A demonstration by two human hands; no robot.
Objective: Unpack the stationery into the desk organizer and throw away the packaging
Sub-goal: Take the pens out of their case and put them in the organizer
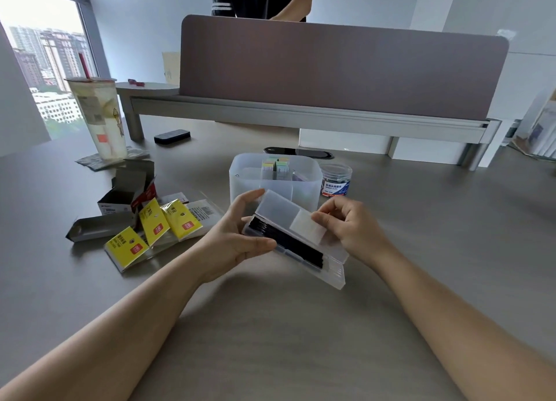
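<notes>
I see my left hand point(237, 235) curled around the near-left end of a clear plastic pen box point(296, 239), thumb on its near side and fingers behind it, holding it above the table point(270, 325). My right hand point(349, 227) pinches a white label point(308, 227) on the box lid between thumb and forefinger. The lid stands slightly ajar, and black pens point(285, 241) lie inside along the box's length. The box's long axis runs from upper left to lower right, tilted toward me. Just behind it sits the translucent desk organizer point(304, 187), holding colored sticky notes point(275, 164) upright in a back compartment. A round tub of clips point(335, 179) stands beside its right. Yellow packets point(153, 226) and opened cardboard boxes point(126, 196) lie left.
</notes>
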